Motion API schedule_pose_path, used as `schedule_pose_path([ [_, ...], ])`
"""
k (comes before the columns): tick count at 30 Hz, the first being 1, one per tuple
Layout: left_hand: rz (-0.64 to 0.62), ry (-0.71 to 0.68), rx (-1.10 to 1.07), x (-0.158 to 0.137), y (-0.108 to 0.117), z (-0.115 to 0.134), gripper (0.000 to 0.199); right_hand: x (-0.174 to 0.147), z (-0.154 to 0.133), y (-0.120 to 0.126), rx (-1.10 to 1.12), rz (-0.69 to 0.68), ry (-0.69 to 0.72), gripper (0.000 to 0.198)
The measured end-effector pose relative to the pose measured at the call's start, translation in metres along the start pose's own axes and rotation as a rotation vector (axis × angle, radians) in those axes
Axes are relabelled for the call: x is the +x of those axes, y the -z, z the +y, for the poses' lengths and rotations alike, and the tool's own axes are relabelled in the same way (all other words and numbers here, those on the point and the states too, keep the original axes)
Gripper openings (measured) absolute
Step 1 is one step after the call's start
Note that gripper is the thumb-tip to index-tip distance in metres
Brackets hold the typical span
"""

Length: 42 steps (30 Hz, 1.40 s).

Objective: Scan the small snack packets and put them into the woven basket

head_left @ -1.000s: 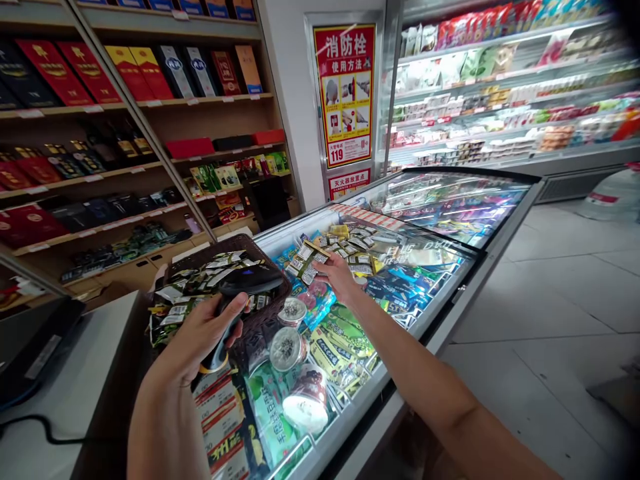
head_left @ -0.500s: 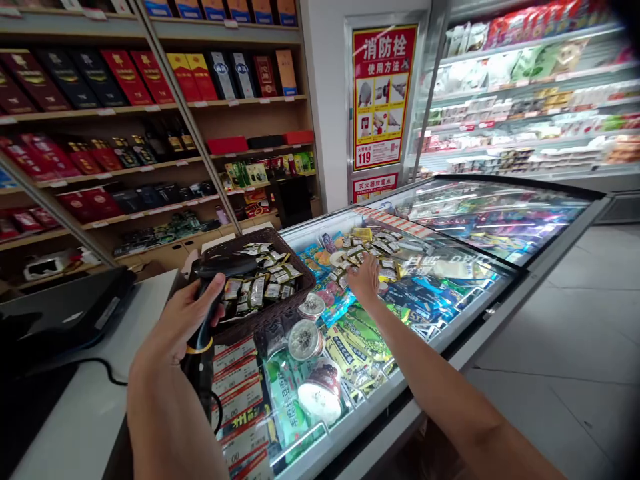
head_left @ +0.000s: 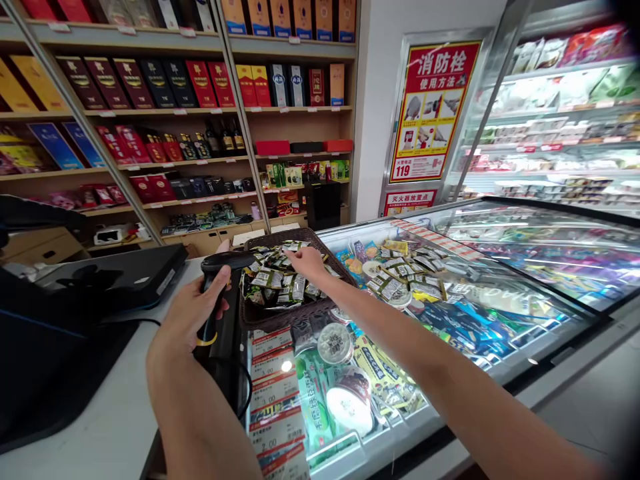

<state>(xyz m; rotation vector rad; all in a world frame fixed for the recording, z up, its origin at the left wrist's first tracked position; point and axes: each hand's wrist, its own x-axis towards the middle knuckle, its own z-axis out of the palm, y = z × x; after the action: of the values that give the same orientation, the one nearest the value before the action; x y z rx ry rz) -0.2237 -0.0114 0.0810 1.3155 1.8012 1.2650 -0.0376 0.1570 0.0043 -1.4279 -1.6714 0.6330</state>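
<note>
My left hand [head_left: 193,307] is wrapped around the grip of a black barcode scanner [head_left: 226,261], with its head pointing right over the basket's edge. A dark brown woven basket [head_left: 280,319] holds several small snack packets [head_left: 293,288] with dark, green and white wrappers. Above them, my right hand [head_left: 307,261] reaches in, index finger stretched out onto the packets; its other fingers are partly hidden, and I see no packet held. Similar loose packets [head_left: 407,268] lie in a pile on the freezer's glass lid [head_left: 370,230], right of the basket.
Ice cream tubs [head_left: 334,343] and bagged ices show through the glass. Price labels [head_left: 273,400] line the freezer's near left side. A white counter [head_left: 115,380] with a black machine [head_left: 125,277] stands left. Shelves of boxed bottles [head_left: 165,83] stand behind.
My right hand has moved left from the packet pile on the freezer lid to the basket. The left hand still holds the scanner. The view has turned left.
</note>
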Motion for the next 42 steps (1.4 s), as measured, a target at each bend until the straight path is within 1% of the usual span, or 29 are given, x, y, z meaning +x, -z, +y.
schedule_pose_path([
  [2, -0.02, -0.011, -0.011, 0.001, 0.002, -0.002, 0.065, 0.013, -0.018, -0.024, -0.022, 0.026, -0.067, 0.049],
  [3, -0.026, -0.013, -0.012, 0.001, 0.003, -0.003, 0.065, 0.019, -0.023, -0.035, 0.003, 0.049, -0.091, 0.048],
  [4, -0.031, -0.009, -0.011, 0.001, 0.004, -0.003, 0.064, 0.024, -0.026, -0.043, 0.049, 0.067, -0.107, 0.043],
  [6, -0.043, 0.006, -0.011, 0.0, 0.006, -0.003, 0.063, 0.031, -0.026, -0.054, 0.136, 0.079, -0.136, 0.028],
  [8, -0.046, 0.017, -0.026, -0.002, 0.006, -0.002, 0.062, 0.034, -0.021, -0.055, 0.137, 0.063, -0.161, 0.014],
  [10, -0.043, 0.01, -0.05, -0.005, 0.005, 0.001, 0.061, 0.033, -0.013, -0.046, 0.085, 0.049, -0.17, 0.007],
  [12, -0.044, -0.011, -0.068, -0.006, 0.002, 0.004, 0.06, 0.029, -0.004, -0.031, 0.094, 0.064, -0.157, 0.008],
  [13, -0.052, -0.024, -0.075, -0.007, 0.001, 0.006, 0.06, 0.025, 0.002, -0.022, 0.143, 0.086, -0.146, 0.009],
  [15, -0.086, -0.045, -0.086, -0.008, -0.003, 0.009, 0.061, 0.015, 0.015, -0.001, 0.33, 0.14, -0.118, 0.011],
  [17, -0.142, -0.045, -0.086, -0.007, -0.01, 0.012, 0.063, 0.0, 0.031, 0.022, 0.595, 0.152, -0.054, 0.013],
  [19, -0.21, -0.043, -0.086, -0.006, -0.021, 0.016, 0.062, -0.017, 0.051, 0.046, 0.836, 0.123, 0.021, 0.022],
  [21, -0.273, -0.059, -0.101, -0.006, -0.035, 0.022, 0.059, -0.035, 0.073, 0.069, 0.987, 0.121, 0.045, 0.033],
  [22, -0.305, -0.076, -0.113, -0.007, -0.044, 0.025, 0.057, -0.043, 0.083, 0.08, 1.045, 0.144, 0.028, 0.037],
  [24, -0.37, -0.109, -0.139, -0.009, -0.061, 0.032, 0.054, -0.056, 0.102, 0.097, 1.146, 0.232, -0.046, 0.04],
  [26, -0.43, -0.12, -0.128, -0.013, -0.078, 0.036, 0.052, -0.064, 0.116, 0.109, 1.255, 0.34, -0.136, 0.036],
  [28, -0.47, -0.119, -0.089, -0.016, -0.093, 0.039, 0.053, -0.069, 0.125, 0.116, 1.371, 0.382, -0.219, 0.025],
  [30, -0.49, -0.123, -0.041, -0.018, -0.104, 0.039, 0.056, -0.072, 0.131, 0.119, 1.466, 0.321, -0.301, 0.018],
  [31, -0.499, -0.126, -0.022, -0.018, -0.108, 0.039, 0.057, -0.073, 0.134, 0.12, 1.494, 0.275, -0.33, 0.02],
  [33, -0.501, -0.129, 0.004, -0.019, -0.116, 0.04, 0.059, -0.075, 0.137, 0.12, 1.521, 0.237, -0.354, 0.036],
  [35, -0.494, -0.132, 0.02, -0.02, -0.122, 0.041, 0.059, -0.076, 0.14, 0.117, 1.547, 0.271, -0.346, 0.054],
  [37, -0.492, -0.139, 0.032, -0.022, -0.127, 0.043, 0.057, -0.078, 0.141, 0.114, 1.573, 0.299, -0.344, 0.067],
  [40, -0.519, -0.138, 0.052, -0.026, -0.137, 0.046, 0.058, -0.081, 0.141, 0.108, 1.563, 0.261, -0.312, 0.078],
  [42, -0.54, -0.135, 0.055, -0.029, -0.144, 0.048, 0.059, -0.083, 0.138, 0.105, 1.507, 0.259, -0.244, 0.077],
])
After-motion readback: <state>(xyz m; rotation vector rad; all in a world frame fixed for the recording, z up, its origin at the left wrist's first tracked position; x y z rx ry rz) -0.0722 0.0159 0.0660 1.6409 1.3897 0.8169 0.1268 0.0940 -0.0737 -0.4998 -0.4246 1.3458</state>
